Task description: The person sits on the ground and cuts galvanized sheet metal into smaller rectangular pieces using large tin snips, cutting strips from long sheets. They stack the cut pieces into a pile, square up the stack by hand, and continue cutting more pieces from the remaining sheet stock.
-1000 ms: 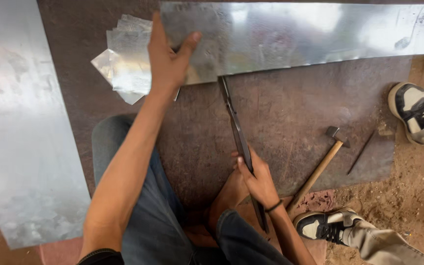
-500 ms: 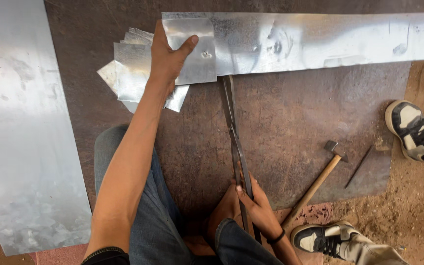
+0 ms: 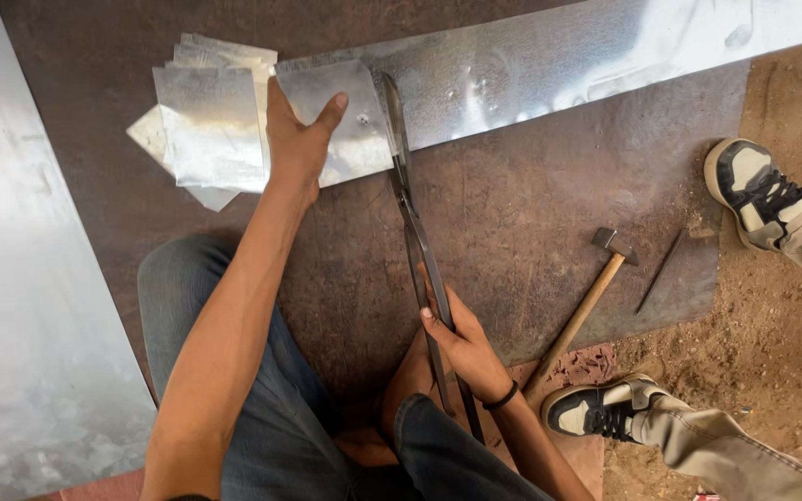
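The left hand (image 3: 297, 139) pressed flat on the strip (image 3: 531, 70); the right hand (image 3: 461, 345) gripped the shears (image 3: 410, 213). Risk: a slipping strip could skew the cut.

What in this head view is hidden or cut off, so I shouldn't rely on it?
- Shears, head view: handle ends hidden behind right hand and knee.
- Long metal strip: far end runs off the frame edge.
- Cut pieces: stacked, partly under left hand, uncountable.
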`<action>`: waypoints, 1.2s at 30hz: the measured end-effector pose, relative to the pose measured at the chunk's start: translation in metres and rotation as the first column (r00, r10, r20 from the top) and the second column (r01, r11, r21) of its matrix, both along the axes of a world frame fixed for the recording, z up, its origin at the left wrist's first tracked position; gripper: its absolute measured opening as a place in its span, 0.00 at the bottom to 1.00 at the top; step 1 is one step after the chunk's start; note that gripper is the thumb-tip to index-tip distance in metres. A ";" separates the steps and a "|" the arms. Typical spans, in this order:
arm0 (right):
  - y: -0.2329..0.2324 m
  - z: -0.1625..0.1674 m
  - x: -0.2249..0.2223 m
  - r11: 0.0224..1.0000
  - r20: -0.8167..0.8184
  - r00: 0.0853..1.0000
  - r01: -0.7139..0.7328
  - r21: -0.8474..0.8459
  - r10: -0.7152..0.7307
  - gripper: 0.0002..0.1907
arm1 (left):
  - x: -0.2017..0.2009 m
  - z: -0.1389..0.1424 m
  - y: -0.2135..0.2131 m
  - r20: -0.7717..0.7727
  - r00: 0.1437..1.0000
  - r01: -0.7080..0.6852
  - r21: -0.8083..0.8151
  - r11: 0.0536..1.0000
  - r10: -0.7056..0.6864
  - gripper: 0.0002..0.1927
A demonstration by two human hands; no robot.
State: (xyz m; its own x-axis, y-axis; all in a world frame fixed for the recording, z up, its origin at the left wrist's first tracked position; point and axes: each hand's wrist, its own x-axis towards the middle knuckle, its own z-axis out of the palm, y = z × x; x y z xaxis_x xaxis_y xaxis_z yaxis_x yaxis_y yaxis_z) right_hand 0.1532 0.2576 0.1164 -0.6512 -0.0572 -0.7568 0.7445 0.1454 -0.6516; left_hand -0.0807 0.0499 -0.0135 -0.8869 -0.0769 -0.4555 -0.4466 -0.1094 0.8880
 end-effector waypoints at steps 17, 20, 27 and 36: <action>-0.006 -0.016 -0.020 0.899 0.341 0.932 -0.250 0.359 0.124 0.24 | 0.004 -0.021 0.009 -0.033 0.999 -0.019 0.031 0.999 0.020 0.56; -0.008 -0.024 -0.017 0.924 -0.031 0.988 -0.129 0.359 0.150 0.22 | 0.008 -0.026 0.009 -0.158 0.986 -0.033 0.090 0.995 0.047 0.54; -0.014 -0.049 -0.012 0.761 -0.082 0.955 -0.172 0.626 0.283 0.23 | 0.012 -0.031 0.008 -0.110 0.992 -0.045 0.175 0.984 0.065 0.50; -0.006 -0.045 -0.028 0.948 -0.127 0.984 -0.083 0.307 0.127 0.23 | 0.025 -0.006 0.014 -0.014 0.999 -0.053 -0.053 0.997 0.053 0.55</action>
State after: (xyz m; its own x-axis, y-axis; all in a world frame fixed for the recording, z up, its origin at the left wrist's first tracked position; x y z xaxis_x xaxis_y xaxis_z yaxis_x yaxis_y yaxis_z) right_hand 0.1256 0.2516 0.0714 -0.7565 0.0838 -0.6486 0.6166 0.4221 -0.6645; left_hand -0.0554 0.0642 -0.0200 -0.8867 -0.1482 -0.4379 -0.4298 -0.0845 0.8989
